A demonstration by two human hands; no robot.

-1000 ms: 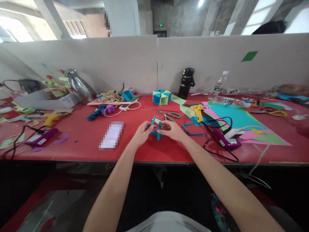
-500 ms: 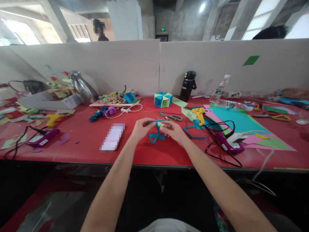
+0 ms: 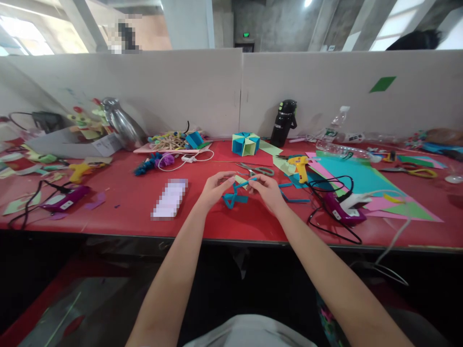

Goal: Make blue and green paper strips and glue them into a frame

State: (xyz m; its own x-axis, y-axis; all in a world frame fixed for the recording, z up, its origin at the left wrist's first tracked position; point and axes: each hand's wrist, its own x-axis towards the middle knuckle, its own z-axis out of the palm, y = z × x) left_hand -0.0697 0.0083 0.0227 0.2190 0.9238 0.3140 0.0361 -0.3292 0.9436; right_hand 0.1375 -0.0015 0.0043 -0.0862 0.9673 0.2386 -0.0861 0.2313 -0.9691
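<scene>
Both my hands meet over the red table, holding a folded blue paper strip [image 3: 246, 183] between them. My left hand [image 3: 216, 187] pinches its left part, and my right hand [image 3: 265, 189] has its fingertips closed on the right end. A pale green paper piece [image 3: 240, 181] shows between the hands, close to the right fingertips; how it joins the strip is unclear. Under the hands lies a bent blue paper strip [image 3: 231, 200] with a flat blue piece beside it. Right of my right hand is another folded blue strip [image 3: 294, 200]. Scissors [image 3: 262, 170] lie just beyond the hands.
A blue and green paper box form [image 3: 246, 144] stands at the back, near a black bottle [image 3: 283, 124]. A yellow glue gun [image 3: 300, 168], corded purple power strip [image 3: 343, 209] and coloured paper sheets [image 3: 347, 176] are on the right. A phone [image 3: 170, 199] lies left of my arms.
The blue strip between my hands has turned, its right end now tilting upward into my right fingertips. My view has shifted slightly.
</scene>
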